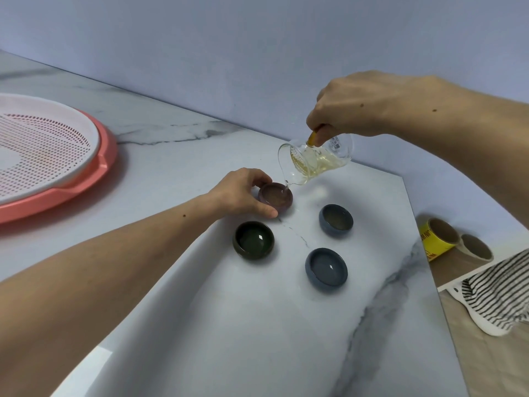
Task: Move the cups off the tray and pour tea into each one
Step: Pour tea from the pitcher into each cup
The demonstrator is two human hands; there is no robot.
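Several small cups stand on the marble counter. My left hand [243,193] grips the side of a purple-brown cup [276,196]. My right hand [369,106] holds a glass teapot [313,161] by its yellow handle, tilted with its spout over that cup; a thin stream of pale tea runs into it. A dark green cup [253,239], a grey-blue cup [336,220] and a blue cup [326,269] sit nearer to me, each with liquid inside. The pink tray [94,179] with a white perforated insert lies at the far left, with no cups on the part that shows.
The wall [257,53] runs close behind the teapot. Two tape rolls, one yellow [435,239], sit past the counter's right edge. A striped cloth [498,290] lies on a white board at the lower right.
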